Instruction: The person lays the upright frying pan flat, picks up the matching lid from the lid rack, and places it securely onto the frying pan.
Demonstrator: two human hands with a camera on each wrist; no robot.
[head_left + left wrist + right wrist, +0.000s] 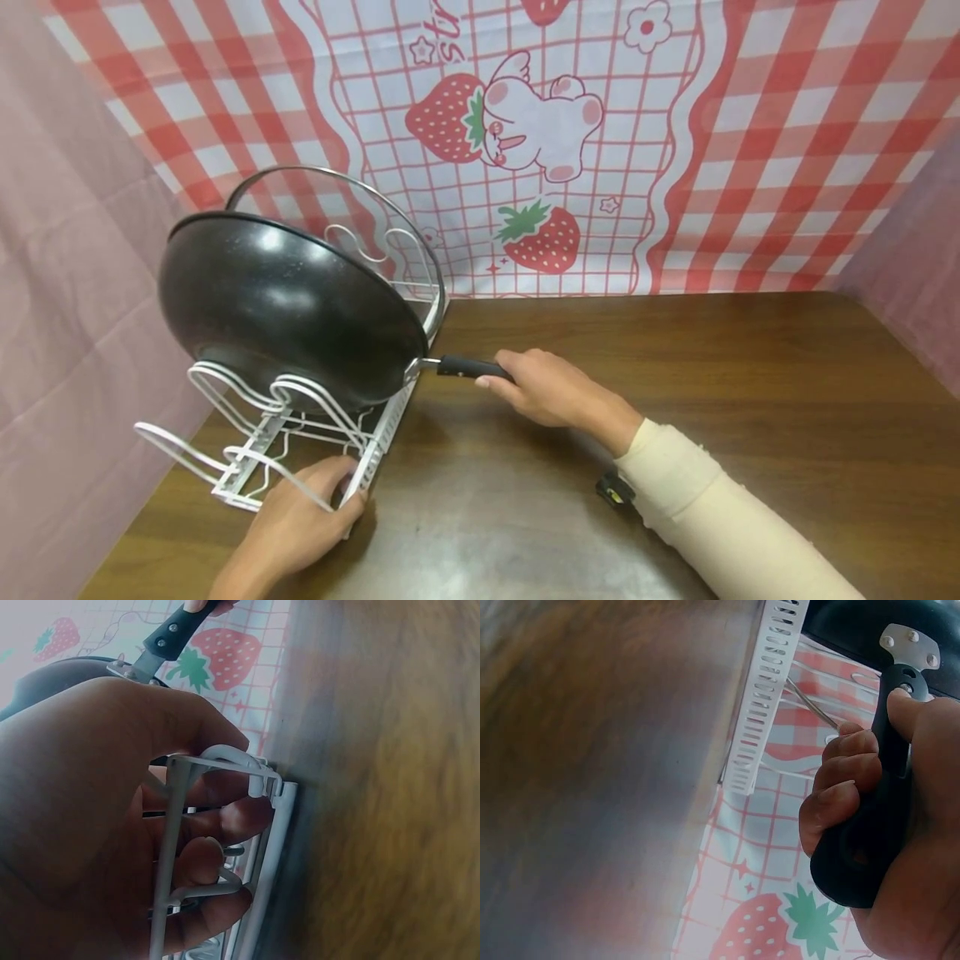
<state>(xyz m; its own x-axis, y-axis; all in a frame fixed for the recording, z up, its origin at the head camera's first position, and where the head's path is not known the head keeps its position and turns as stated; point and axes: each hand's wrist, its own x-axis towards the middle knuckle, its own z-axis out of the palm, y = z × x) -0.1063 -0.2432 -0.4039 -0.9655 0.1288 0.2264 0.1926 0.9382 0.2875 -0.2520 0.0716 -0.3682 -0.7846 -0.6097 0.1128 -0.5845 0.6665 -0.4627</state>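
A black wok [288, 304] stands tilted on its side in a white wire rack [378, 442], its rounded base toward me. My right hand [551, 387] grips the wok's black handle [465, 367]; the right wrist view shows fingers curled round the handle [891, 780] and the thumb along it. At the rack's near end my left hand [303, 508] holds the frame. In the left wrist view, the left hand [97, 772] has its fingers curled round the white rack's end bar [171, 847]. A glass lid [360, 187] with a metal rim stands behind the wok.
The rack's nearest wire dividers [180, 454] stand in front of the wok. Brown wooden table [712, 400] extends to the right. A strawberry-print cloth [660, 150] hangs behind, and a pink cloth [67, 250] borders the left side. A small black device [615, 489] sits at the right wrist.
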